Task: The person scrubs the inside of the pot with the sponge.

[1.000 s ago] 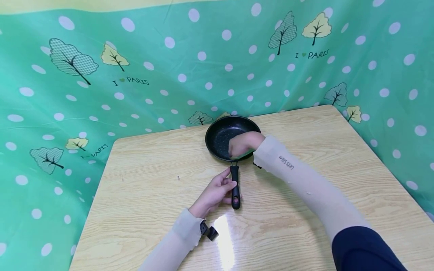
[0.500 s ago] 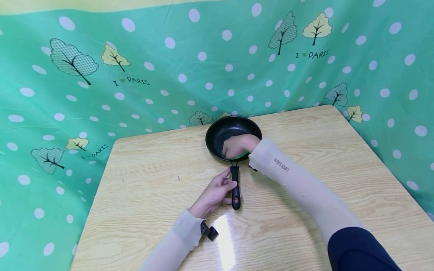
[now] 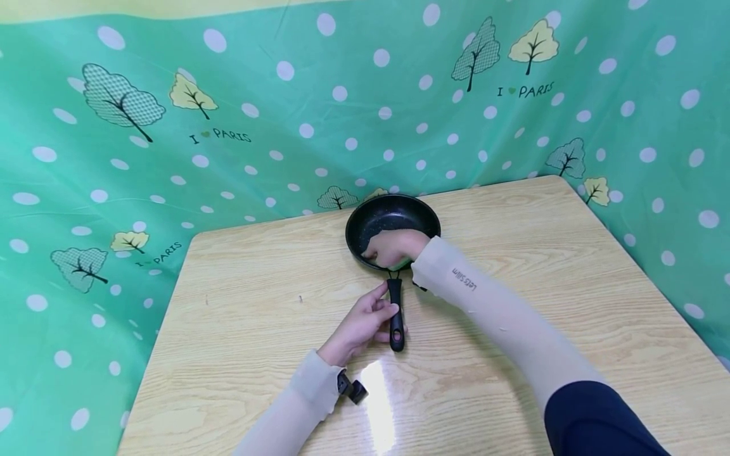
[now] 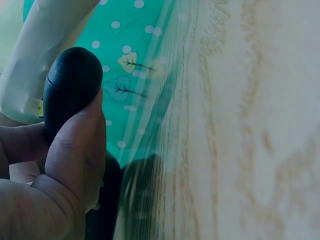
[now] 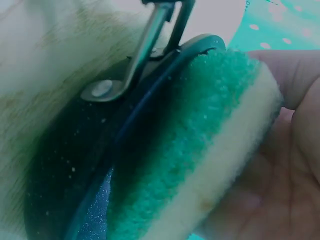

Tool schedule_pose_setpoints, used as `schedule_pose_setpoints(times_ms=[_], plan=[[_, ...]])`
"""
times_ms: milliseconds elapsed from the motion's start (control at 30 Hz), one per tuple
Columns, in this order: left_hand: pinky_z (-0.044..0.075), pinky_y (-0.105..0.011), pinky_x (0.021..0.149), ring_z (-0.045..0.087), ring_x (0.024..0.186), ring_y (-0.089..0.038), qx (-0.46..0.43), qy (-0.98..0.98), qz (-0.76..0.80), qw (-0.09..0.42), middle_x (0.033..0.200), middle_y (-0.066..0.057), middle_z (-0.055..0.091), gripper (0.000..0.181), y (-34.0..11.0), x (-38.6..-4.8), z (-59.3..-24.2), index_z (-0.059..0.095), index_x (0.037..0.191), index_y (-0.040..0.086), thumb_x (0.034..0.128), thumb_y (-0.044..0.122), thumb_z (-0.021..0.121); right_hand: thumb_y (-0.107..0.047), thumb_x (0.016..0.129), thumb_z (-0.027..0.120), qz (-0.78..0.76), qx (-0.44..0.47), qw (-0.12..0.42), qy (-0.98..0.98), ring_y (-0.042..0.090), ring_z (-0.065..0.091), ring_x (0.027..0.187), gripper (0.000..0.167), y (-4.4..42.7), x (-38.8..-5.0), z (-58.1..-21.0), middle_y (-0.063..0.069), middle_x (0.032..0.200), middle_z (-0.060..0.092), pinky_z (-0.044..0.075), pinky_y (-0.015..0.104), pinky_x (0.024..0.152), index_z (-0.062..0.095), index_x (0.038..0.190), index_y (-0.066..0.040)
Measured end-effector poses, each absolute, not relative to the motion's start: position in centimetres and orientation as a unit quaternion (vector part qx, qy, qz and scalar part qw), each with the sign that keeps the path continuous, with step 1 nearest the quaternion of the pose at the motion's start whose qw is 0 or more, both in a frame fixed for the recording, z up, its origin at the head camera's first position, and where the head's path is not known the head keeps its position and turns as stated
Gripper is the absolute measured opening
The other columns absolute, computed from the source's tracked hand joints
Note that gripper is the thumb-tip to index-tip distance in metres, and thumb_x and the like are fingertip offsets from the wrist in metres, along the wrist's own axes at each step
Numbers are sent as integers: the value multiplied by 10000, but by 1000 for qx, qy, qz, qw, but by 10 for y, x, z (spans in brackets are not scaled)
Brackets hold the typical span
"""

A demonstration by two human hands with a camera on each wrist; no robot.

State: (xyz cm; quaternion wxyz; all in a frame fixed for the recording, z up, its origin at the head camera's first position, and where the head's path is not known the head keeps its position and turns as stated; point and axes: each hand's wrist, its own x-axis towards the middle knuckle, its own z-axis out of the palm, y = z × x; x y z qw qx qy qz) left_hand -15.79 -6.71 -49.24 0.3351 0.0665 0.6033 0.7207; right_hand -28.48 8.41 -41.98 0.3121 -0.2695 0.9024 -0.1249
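Observation:
A black frying pan [image 3: 393,215] with a speckled inside sits near the back edge of the table, its handle [image 3: 396,329] pointing toward me. My left hand [image 3: 365,320] grips that handle with thumb and fingers; the left wrist view shows the rounded handle end [image 4: 72,85] above the thumb. Inside the pan, at its near side, my right hand [image 3: 393,247] holds a sponge [image 5: 215,135] with a green scouring layer and a pale layer. The green face is turned to the pan's inner wall, close to the handle bracket [image 5: 145,55]. From the head view the hand hides most of the sponge.
The wooden table [image 3: 256,297] extends on both sides of the pan. A green dotted cloth [image 3: 239,145] hangs behind and beside it, close to the pan's far rim. A bright reflection lies on the tabletop near the left wrist camera [image 3: 352,387].
My right hand has slid leftward and slightly nearer along the near side of the pan with the sponge. The left hand and pan stay in place.

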Motion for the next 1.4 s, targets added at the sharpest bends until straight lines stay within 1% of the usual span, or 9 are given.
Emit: schedule_pose_setpoints(times_ms=[133, 233, 333, 533, 700, 800, 933, 1167, 1400], plan=[[685, -391, 718, 745, 837, -261, 68, 603, 721, 334, 1056, -106, 565, 695, -67, -158, -492, 100, 1683, 9, 1098, 0, 475, -53, 1044, 503, -130, -263, 304, 906, 267, 372, 1526, 526, 82, -287, -424, 97, 1601, 490, 363, 396, 1255, 515, 1566, -110], [685, -395, 726, 739, 839, -257, 65, 604, 720, 335, 1055, -105, 569, 692, -66, -158, -492, 116, 1685, 18, 1095, -6, 477, -57, 1049, 514, -139, -252, 298, 910, 262, 414, 1496, 526, 80, -289, -427, 99, 1615, 473, 423, 400, 1208, 514, 1570, -125], [684, -407, 736, 739, 851, -272, 65, 605, 719, 336, 1052, -109, 571, 689, -66, -159, -492, 126, 1685, 20, 1094, -9, 479, -36, 1038, 523, -140, -247, 286, 915, 262, 418, 1486, 544, 77, -291, -429, 92, 1625, 462, 435, 400, 1193, 511, 1573, -128], [684, -406, 730, 747, 856, -282, 61, 607, 718, 335, 1032, -100, 559, 693, -66, -159, -493, 127, 1688, 30, 1092, -14, 478, 6, 1019, 516, -127, -254, 250, 926, 297, 298, 1562, 567, 73, -296, -437, 82, 1642, 440, 267, 427, 1305, 494, 1576, -96], [685, -406, 730, 740, 836, -273, 59, 607, 718, 335, 1025, -97, 563, 703, -66, -159, -492, 112, 1691, 43, 1093, -12, 476, -12, 1036, 520, -122, -247, 225, 935, 282, 311, 1558, 563, 70, -298, -445, 72, 1656, 421, 303, 448, 1291, 476, 1590, -105], [685, -413, 734, 740, 832, -266, 62, 608, 718, 333, 1033, -100, 565, 700, -66, -158, -491, 111, 1690, 36, 1094, -7, 477, -25, 1048, 514, -121, -239, 217, 939, 295, 309, 1558, 578, 70, -301, -449, 65, 1672, 395, 307, 523, 1282, 449, 1610, -139], [685, -388, 725, 737, 843, -261, 61, 609, 715, 337, 1069, -118, 574, 702, -67, -158, -492, 101, 1691, 41, 1100, 3, 478, -12, 1046, 505, -132, -234, 213, 939, 317, 290, 1565, 604, 73, -306, -453, 64, 1686, 367, 270, 611, 1276, 423, 1625, -161], [684, -376, 715, 734, 839, -239, 62, 610, 715, 337, 1054, -106, 578, 693, -66, -158, -491, 127, 1691, 46, 1098, 5, 484, 1, 1030, 515, -132, -220, 197, 946, 325, 263, 1575, 639, 76, -312, -456, 75, 1700, 337, 255, 641, 1272, 405, 1636, -168], [685, -383, 724, 733, 833, -241, 60, 610, 715, 335, 1067, -119, 584, 700, -67, -158, -493, 126, 1690, 38, 1093, -3, 490, -34, 1046, 501, -131, -193, 201, 951, 321, 199, 1594, 644, 77, -317, -460, 69, 1725, 283, 178, 635, 1296, 361, 1656, -185]])
